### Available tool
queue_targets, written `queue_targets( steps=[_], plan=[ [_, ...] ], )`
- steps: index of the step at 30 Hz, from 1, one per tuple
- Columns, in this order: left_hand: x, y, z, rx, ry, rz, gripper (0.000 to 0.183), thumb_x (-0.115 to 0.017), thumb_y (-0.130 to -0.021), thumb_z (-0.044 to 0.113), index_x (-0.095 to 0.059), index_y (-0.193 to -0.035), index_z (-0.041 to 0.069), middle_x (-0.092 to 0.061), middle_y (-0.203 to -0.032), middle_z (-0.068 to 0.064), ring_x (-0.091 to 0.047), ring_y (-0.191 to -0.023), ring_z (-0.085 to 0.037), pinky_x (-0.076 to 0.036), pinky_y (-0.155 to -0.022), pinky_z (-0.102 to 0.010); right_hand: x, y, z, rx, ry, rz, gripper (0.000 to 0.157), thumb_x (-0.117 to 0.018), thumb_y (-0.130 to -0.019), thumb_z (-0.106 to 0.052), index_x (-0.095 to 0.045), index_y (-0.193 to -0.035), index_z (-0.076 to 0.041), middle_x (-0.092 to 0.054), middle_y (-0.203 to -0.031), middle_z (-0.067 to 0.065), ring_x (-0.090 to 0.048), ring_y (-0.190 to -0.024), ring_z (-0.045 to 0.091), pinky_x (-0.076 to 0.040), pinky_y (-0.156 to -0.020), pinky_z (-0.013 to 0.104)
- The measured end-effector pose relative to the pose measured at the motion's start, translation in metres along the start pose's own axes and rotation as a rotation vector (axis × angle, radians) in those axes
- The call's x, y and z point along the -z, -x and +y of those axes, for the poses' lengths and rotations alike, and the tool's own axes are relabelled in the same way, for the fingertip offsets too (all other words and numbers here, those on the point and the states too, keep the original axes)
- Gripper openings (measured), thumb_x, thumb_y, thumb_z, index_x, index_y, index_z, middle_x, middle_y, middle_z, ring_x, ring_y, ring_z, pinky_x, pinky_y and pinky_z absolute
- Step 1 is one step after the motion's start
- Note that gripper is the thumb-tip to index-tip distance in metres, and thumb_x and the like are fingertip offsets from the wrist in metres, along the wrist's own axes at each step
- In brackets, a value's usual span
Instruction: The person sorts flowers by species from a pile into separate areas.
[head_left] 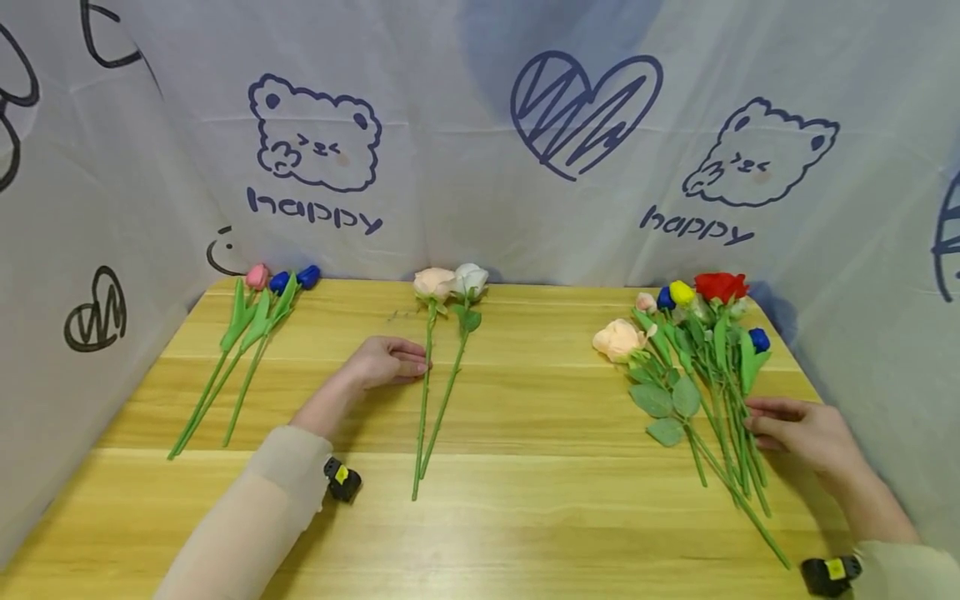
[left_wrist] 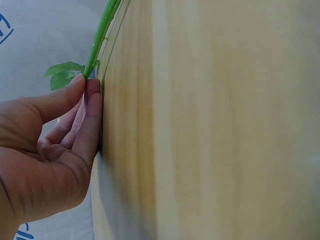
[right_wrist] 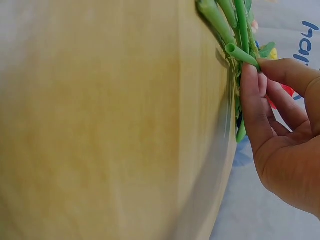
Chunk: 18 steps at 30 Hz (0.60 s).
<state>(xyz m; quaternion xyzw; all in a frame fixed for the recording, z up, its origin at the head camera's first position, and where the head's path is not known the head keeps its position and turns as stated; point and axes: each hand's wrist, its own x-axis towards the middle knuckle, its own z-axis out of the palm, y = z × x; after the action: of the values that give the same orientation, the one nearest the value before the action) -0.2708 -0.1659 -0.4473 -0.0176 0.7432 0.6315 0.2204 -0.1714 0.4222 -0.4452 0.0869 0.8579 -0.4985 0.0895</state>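
My left hand (head_left: 386, 362) pinches the stem of a peach rose (head_left: 434, 284) between thumb and fingertips; in the left wrist view a green stem (left_wrist: 101, 37) passes up from the pinch. Beside that rose lies a white rose (head_left: 470, 281), their stems converging toward the near end. At the right, my right hand (head_left: 806, 433) pinches a green stem (right_wrist: 243, 56) at the right edge of a flower bundle, below a blue tulip (head_left: 759, 339). A red rose (head_left: 721, 287), a yellow tulip (head_left: 682, 292) and a larger peach rose (head_left: 621, 340) lie in this bundle.
Two blue tulips (head_left: 307, 277) and a pink tulip (head_left: 257, 277) lie at the back left of the wooden table (head_left: 555, 517). Pale cloth (head_left: 465, 183) with bear and heart drawings hangs behind and at the sides. Each wrist wears a small black camera (head_left: 343, 481).
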Motion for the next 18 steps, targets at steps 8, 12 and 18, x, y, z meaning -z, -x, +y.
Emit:
queue_targets(
  steps=[8,12,18],
  plan=[
    [0.002,0.001,0.0,0.002,0.001,-0.024,0.046,-0.059,-0.1,-0.012,-0.048,-0.144,-0.017,-0.059,-0.138,-0.033,-0.071,-0.103,-0.017,-0.059,-0.099,-0.031,-0.002,-0.003,-0.003,0.041,-0.078,0.034,0.052,-0.072,-0.101,-0.014,-0.054,-0.142,0.012,-0.07,-0.098,-0.022,-0.072,-0.088,0.001,-0.064,-0.079,0.026],
    [0.003,0.001,-0.001,0.002,0.002,-0.025,0.047,-0.06,-0.099,-0.011,-0.048,-0.144,-0.016,-0.06,-0.137,-0.032,-0.071,-0.104,-0.018,-0.059,-0.099,-0.031,-0.003,-0.002,-0.008,0.052,-0.167,0.038,0.037,-0.074,-0.099,-0.015,-0.066,-0.134,-0.005,-0.071,-0.101,-0.02,-0.072,-0.09,0.001,-0.064,-0.08,0.025],
    [0.003,0.003,-0.001,-0.021,-0.031,0.016,0.044,-0.063,-0.098,-0.011,-0.051,-0.14,-0.017,-0.064,-0.13,-0.031,-0.072,-0.098,-0.016,-0.061,-0.097,-0.033,-0.014,0.005,-0.026,0.103,-0.272,0.064,0.029,-0.078,-0.096,-0.015,-0.074,-0.125,-0.019,-0.074,-0.102,-0.015,-0.074,-0.089,0.004,-0.064,-0.079,0.024]
  ],
)
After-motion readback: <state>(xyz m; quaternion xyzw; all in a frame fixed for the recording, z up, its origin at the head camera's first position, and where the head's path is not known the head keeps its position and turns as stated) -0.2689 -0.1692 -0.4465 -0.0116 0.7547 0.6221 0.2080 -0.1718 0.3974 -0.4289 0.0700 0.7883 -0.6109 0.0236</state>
